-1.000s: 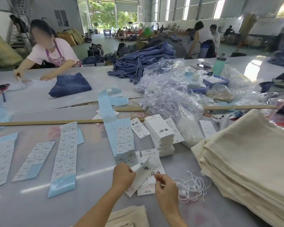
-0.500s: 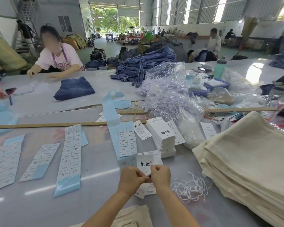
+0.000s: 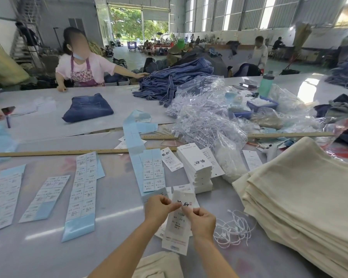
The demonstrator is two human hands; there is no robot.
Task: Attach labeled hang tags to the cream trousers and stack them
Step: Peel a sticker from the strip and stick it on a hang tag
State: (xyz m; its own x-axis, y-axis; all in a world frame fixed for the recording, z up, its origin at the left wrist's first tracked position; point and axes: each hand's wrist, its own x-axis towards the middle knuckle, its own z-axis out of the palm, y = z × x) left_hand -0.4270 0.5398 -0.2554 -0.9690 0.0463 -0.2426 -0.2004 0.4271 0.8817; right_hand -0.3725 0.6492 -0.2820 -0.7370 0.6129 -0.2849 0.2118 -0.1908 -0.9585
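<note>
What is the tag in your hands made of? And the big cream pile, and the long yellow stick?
The tag looks like thin white card, matte: it stays flat while both hands pinch it. The cream pile looks like woven cloth, soft and matte, with folded edges. The stick is probably wood: tan, straight, with ruler marks.

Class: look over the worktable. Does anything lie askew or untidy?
Yes. The white strings lie in a loose tangle beside the cream trousers, and one tag sits apart from the neat tag stack.
</note>
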